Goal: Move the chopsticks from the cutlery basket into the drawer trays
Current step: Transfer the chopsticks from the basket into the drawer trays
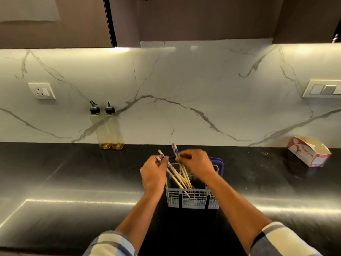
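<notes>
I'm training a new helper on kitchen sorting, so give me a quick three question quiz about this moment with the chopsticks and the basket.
1. True or false: both the left hand and the right hand grip chopsticks whose lower ends are in the cutlery basket.
2. Multiple choice: what stands against the marble wall left of the basket? A) two oil bottles B) a kettle C) a stack of plates
3. Fill in: the opened cardboard box lies on the dark countertop to the ____ of the basket.

Key: 1 true; 2 A, the two oil bottles; 3 right.
</notes>
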A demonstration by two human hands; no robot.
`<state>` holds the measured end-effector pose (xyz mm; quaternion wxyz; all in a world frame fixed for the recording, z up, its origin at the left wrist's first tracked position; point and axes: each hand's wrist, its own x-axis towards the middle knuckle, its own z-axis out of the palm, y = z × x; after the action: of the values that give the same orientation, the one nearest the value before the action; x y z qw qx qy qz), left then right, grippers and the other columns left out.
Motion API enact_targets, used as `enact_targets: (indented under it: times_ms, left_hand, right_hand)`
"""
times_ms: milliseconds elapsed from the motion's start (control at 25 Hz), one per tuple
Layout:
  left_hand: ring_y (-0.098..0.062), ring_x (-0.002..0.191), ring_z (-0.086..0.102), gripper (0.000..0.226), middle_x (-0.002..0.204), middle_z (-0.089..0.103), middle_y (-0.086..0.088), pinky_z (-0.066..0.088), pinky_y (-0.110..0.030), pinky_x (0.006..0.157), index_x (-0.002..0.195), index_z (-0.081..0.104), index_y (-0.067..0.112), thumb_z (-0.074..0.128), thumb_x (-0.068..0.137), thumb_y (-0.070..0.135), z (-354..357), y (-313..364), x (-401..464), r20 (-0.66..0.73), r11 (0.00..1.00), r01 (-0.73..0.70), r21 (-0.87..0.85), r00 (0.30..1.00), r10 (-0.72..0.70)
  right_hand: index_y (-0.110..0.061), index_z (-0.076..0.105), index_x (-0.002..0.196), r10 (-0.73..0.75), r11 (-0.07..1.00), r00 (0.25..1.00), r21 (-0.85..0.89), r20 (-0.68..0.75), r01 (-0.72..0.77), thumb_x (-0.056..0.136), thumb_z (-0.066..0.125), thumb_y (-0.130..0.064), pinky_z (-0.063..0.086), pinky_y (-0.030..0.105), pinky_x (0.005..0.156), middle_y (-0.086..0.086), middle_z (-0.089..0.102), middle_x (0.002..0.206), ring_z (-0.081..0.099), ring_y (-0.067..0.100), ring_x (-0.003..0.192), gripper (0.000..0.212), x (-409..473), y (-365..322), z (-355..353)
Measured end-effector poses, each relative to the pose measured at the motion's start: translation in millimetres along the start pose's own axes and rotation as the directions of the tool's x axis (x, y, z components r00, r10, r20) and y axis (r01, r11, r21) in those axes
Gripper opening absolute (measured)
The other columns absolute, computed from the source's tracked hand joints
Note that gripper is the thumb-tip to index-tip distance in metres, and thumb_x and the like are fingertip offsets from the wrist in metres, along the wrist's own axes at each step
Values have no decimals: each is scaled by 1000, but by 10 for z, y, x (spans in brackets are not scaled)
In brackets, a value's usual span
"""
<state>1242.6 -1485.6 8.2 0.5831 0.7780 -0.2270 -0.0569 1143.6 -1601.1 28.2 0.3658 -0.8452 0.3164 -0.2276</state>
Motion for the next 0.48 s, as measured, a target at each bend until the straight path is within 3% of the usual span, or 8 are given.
enact_targets:
  times_ms: [160, 240, 320, 480]
  left_hand:
    - [-16, 72, 73, 9, 77, 73, 1, 62, -45, 73, 82, 65, 29, 69, 89, 31, -362, 292, 150, 16, 986, -156, -65, 987, 158]
    - [-16, 77, 75, 6, 81, 75, 1, 62, -46, 77, 84, 66, 27, 69, 90, 27, -620, 533, 169, -7, 969, -212, -124, 977, 213]
    - [-17, 81, 75, 4, 86, 76, -1, 62, -45, 79, 87, 67, 25, 68, 90, 22, -949, 791, 141, 0, 950, -241, -197, 969, 246]
    - [-21, 83, 76, 7, 88, 78, -6, 62, -38, 75, 90, 70, 20, 66, 90, 14, -1488, 1033, -82, 193, 933, -248, -261, 934, 302]
  right_hand:
    - [-21, 74, 101, -50, 983, 995, 170, -84, 64, 87, 72, -27, 60, 28, 77, -7, 75, 86, 72, 7, 75, 15, -61, -243, -317]
    - [-19, 75, 99, -102, 955, 982, 260, -158, 141, 87, 73, -23, 60, 28, 79, -5, 76, 86, 73, 11, 77, 13, -151, -411, -508]
    - [-18, 76, 96, -149, 910, 966, 354, -209, 217, 87, 73, -19, 61, 36, 81, 3, 77, 88, 74, 25, 82, 9, -286, -577, -683]
    - [-6, 74, 96, -100, 816, 981, 549, -169, 178, 88, 71, -11, 61, 33, 80, 13, 77, 89, 75, 26, 84, 11, -702, -705, -833]
